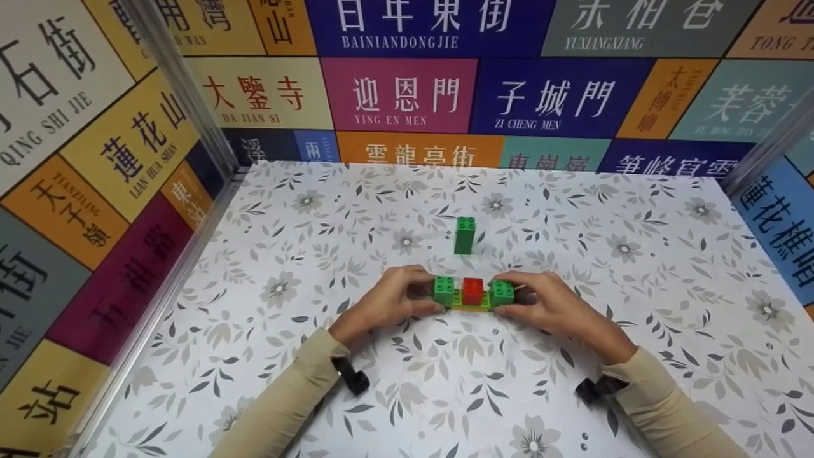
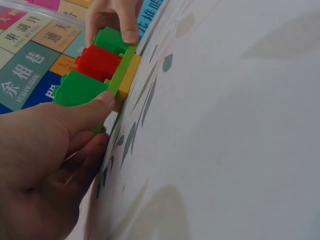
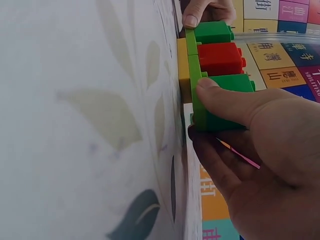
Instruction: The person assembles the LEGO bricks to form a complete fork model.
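Observation:
A low toy brick assembly stands on the table, with a red brick [image 1: 472, 291] between a left green brick [image 1: 444, 290] and a right green brick [image 1: 502, 292]. All three sit on a light green layer [image 2: 120, 75], over a yellow brick [image 3: 183, 70]. My left hand [image 1: 395, 296] pinches the left end, its thumb against the light green layer. At the opposite end, my right hand [image 1: 547, 302] pinches the assembly in the same way. Behind it a tall green brick stack [image 1: 465, 238] stands upright, touched by neither hand.
A white cloth with grey leaves and flowers covers the table [image 1: 407, 394]. Colourful sign panels form a back wall [image 1: 400, 95] and a left side wall [image 1: 121, 210], with more panels at the right. A dark camera is strapped to each wrist.

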`<state>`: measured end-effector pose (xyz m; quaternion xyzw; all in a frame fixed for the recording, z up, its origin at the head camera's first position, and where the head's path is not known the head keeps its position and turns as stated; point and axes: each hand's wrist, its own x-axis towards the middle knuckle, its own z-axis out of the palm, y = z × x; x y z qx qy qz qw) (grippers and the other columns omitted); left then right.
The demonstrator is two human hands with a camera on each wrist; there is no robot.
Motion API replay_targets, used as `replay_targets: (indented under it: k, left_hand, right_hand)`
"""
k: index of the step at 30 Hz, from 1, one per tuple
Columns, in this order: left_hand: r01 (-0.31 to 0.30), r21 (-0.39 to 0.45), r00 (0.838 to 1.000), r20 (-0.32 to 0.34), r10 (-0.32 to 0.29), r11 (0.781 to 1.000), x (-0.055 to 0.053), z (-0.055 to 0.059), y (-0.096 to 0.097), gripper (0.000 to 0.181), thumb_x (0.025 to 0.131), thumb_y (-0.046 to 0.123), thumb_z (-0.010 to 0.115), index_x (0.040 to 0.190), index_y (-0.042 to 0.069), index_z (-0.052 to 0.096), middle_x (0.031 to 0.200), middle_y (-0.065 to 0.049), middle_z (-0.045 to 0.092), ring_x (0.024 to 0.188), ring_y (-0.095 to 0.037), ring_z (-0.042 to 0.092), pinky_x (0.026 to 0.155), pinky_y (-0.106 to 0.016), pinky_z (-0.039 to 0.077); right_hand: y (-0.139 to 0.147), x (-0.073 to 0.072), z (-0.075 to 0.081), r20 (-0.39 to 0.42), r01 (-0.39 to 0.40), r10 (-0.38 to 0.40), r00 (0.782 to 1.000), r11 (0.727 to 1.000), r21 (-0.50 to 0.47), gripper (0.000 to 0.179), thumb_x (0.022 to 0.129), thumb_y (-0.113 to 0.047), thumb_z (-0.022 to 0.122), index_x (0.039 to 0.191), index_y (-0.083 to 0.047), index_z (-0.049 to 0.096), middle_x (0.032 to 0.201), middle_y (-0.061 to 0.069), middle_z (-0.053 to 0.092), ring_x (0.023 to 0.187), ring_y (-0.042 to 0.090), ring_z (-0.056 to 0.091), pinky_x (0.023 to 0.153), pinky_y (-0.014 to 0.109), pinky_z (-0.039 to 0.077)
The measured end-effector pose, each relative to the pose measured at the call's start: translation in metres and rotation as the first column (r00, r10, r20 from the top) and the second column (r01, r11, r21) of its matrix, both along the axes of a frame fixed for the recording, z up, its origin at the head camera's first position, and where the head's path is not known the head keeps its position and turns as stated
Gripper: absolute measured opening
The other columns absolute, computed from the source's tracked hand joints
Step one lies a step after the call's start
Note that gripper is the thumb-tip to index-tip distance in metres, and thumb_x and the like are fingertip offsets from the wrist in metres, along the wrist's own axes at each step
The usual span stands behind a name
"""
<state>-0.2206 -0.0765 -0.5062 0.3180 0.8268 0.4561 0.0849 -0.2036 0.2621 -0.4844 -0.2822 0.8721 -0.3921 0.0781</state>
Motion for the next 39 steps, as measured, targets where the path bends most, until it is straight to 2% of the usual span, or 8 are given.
replay_targets:
  k: [9, 16, 21, 23, 25, 29, 34, 39]
  left_hand:
    - [0.003, -0.021, 1.000, 0.023, -0.002, 1.000, -0.004, 0.000, 0.004, 0.043, 0.089, 0.024, 0.092, 0.129, 0.018, 0.079, 0.112, 0.004, 0.076, 0.098, -0.009, 0.071, 0.089, -0.025, 0.062]
    - [0.025, -0.014, 0.998, 0.062, -0.024, 1.000, -0.013, -0.002, -0.002, 0.043, 0.088, 0.036, 0.092, 0.127, 0.023, 0.079, 0.109, 0.006, 0.076, 0.098, -0.008, 0.071, 0.090, -0.028, 0.061]
    - [0.018, 0.048, 0.995, 0.093, -0.023, 0.999, -0.020, -0.002, -0.006, 0.038, 0.104, 0.048, 0.071, 0.134, 0.025, 0.076, 0.116, 0.005, 0.078, 0.102, -0.011, 0.072, 0.092, -0.032, 0.061]
    - [-0.017, 0.099, 0.993, 0.115, 0.006, 0.995, -0.023, -0.003, -0.004, 0.038, 0.110, 0.047, 0.060, 0.134, 0.022, 0.076, 0.117, 0.002, 0.079, 0.101, -0.015, 0.074, 0.091, -0.033, 0.062]
    - [-0.067, 0.153, 0.992, 0.117, 0.049, 0.986, -0.026, -0.004, 0.001, 0.037, 0.112, 0.043, 0.058, 0.131, 0.018, 0.077, 0.115, -0.003, 0.080, 0.098, -0.021, 0.076, 0.088, -0.035, 0.064]
    - [-0.165, 0.202, 0.985, 0.076, 0.152, 0.965, -0.035, -0.003, 0.013, 0.035, 0.110, 0.036, 0.065, 0.128, 0.009, 0.077, 0.114, -0.007, 0.080, 0.097, -0.024, 0.077, 0.088, -0.034, 0.065]
    - [-0.262, 0.245, 0.965, 0.037, 0.260, 0.934, -0.048, 0.002, 0.029, 0.034, 0.104, 0.028, 0.076, 0.132, 0.010, 0.074, 0.126, -0.006, 0.076, 0.110, -0.017, 0.073, 0.096, -0.030, 0.063]
    - [-0.300, 0.312, 0.952, 0.033, 0.305, 0.902, -0.061, 0.004, 0.045, 0.047, 0.098, 0.026, 0.083, 0.141, 0.013, 0.068, 0.140, -0.011, 0.070, 0.123, -0.028, 0.069, 0.100, -0.039, 0.064]
  right_hand:
    - [0.003, -0.002, 0.001, -0.010, 0.024, -0.024, 1.000, 0.999, 0.021, 0.049, 0.088, -0.024, 0.092, 0.134, -0.023, 0.076, 0.125, -0.002, 0.080, 0.111, 0.019, 0.078, 0.097, 0.043, 0.065]
    - [0.002, -0.003, 0.004, -0.006, 0.011, -0.011, 1.000, 1.000, 0.025, 0.050, 0.089, -0.023, 0.092, 0.136, -0.022, 0.075, 0.128, -0.004, 0.079, 0.114, 0.017, 0.077, 0.099, 0.038, 0.064]
    - [0.004, -0.002, 0.004, -0.014, -0.004, 0.004, 1.000, 1.000, 0.006, 0.050, 0.090, -0.022, 0.091, 0.137, -0.020, 0.075, 0.130, 0.000, 0.079, 0.117, 0.021, 0.076, 0.100, 0.040, 0.064]
    - [0.006, -0.002, 0.003, -0.018, -0.007, 0.007, 1.000, 1.000, 0.001, 0.050, 0.090, -0.021, 0.091, 0.137, -0.019, 0.075, 0.130, 0.001, 0.079, 0.118, 0.022, 0.076, 0.101, 0.043, 0.064]
    - [0.006, -0.002, 0.003, -0.018, -0.005, 0.005, 1.000, 1.000, 0.002, 0.050, 0.090, -0.021, 0.091, 0.137, -0.019, 0.075, 0.131, 0.002, 0.079, 0.119, 0.023, 0.076, 0.101, 0.044, 0.063]
    - [0.005, -0.002, 0.003, -0.012, 0.006, -0.006, 1.000, 1.000, 0.016, 0.050, 0.089, -0.020, 0.091, 0.137, -0.019, 0.075, 0.130, 0.001, 0.079, 0.119, 0.023, 0.076, 0.102, 0.045, 0.063]
    - [0.003, -0.001, 0.004, -0.007, 0.017, -0.017, 1.000, 0.999, 0.043, 0.049, 0.089, -0.023, 0.091, 0.136, -0.020, 0.075, 0.129, -0.001, 0.079, 0.118, 0.022, 0.076, 0.103, 0.047, 0.063]
    - [0.002, 0.000, 0.004, -0.002, 0.008, -0.007, 1.000, 0.998, 0.054, 0.051, 0.090, -0.024, 0.091, 0.138, -0.020, 0.074, 0.132, 0.001, 0.078, 0.122, 0.024, 0.075, 0.105, 0.048, 0.062]
